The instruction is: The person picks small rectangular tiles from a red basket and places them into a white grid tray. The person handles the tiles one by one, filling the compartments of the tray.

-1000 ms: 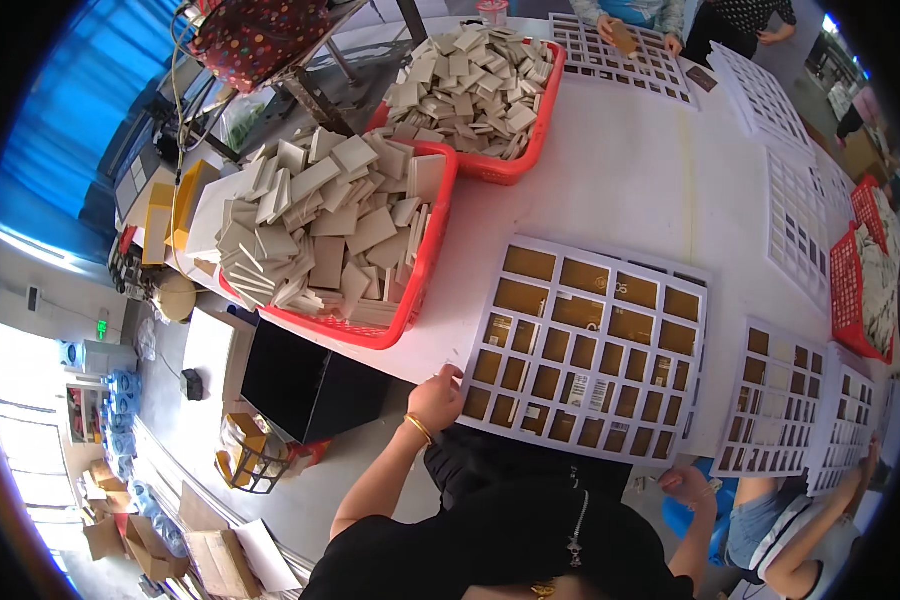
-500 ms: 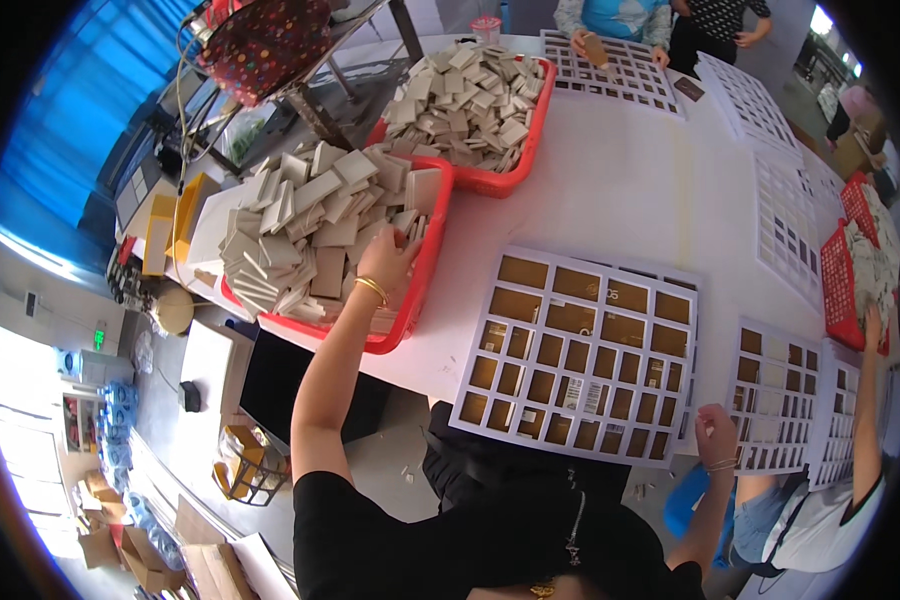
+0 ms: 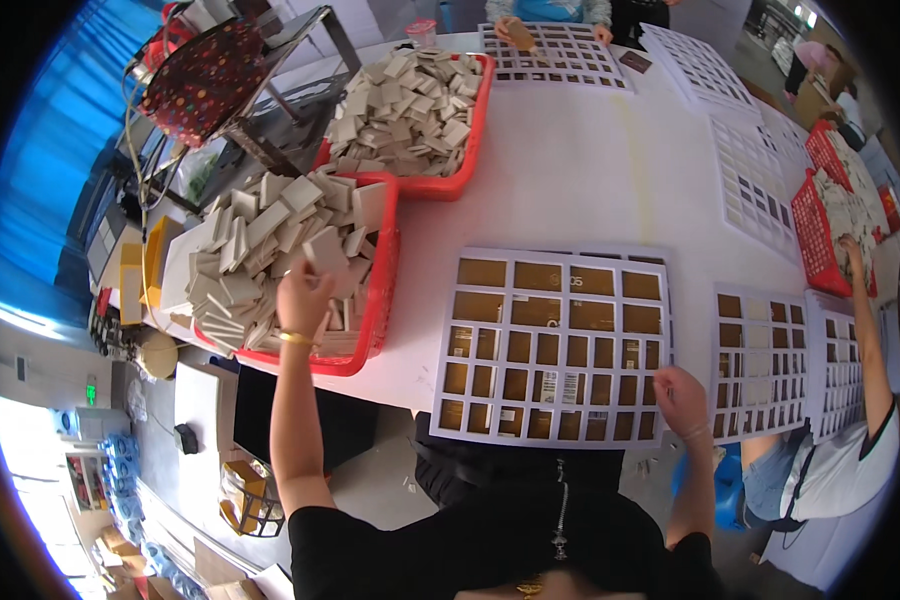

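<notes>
Pinching tile: left hand | right hand curled at grid frame, grip unclear | second red basket beyond

Left hand — earlier at the white grid — now holds a tile over the nearer red basket; right hand (lower before) reaches the grid's edge.
</notes>
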`<state>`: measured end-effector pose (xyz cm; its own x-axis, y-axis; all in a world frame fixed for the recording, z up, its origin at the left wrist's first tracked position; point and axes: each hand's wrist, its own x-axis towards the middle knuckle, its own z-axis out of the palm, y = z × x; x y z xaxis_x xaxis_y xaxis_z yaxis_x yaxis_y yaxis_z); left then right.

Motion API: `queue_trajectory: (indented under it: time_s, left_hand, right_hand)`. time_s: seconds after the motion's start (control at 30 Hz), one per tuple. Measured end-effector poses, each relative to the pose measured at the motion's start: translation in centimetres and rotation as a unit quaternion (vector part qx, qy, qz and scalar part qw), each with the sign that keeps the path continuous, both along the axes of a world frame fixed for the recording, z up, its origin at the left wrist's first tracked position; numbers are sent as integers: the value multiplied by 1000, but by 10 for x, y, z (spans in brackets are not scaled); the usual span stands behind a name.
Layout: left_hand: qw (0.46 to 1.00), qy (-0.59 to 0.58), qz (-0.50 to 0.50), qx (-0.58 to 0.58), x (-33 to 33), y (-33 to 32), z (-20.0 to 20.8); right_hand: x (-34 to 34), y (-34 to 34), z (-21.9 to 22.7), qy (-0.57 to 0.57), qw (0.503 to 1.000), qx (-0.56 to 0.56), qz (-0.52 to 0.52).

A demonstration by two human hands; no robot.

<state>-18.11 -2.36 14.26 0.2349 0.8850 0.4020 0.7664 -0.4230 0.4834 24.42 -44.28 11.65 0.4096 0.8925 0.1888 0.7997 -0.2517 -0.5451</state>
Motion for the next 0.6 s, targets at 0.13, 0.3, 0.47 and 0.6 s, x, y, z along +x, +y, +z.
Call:
queue_trajectory:
  time_s: [0.13,0.3,0.47,0.6]
  left_hand:
    - [954,-264,-140,21,23,-57,29]
    - [939,53,-313,136,91,-150,25]
    - [900,17,-419,118,158,-194,-10]
    - [899,-30,-436,15,164,-201,-31]
  right_hand:
    - [-29,45,1,115,992,35,49]
    - [-100,121,17,339,911,70,224]
    - [-115,139,-5,122,935,254,213]
    - [-108,116,-6,342,915,150,150]
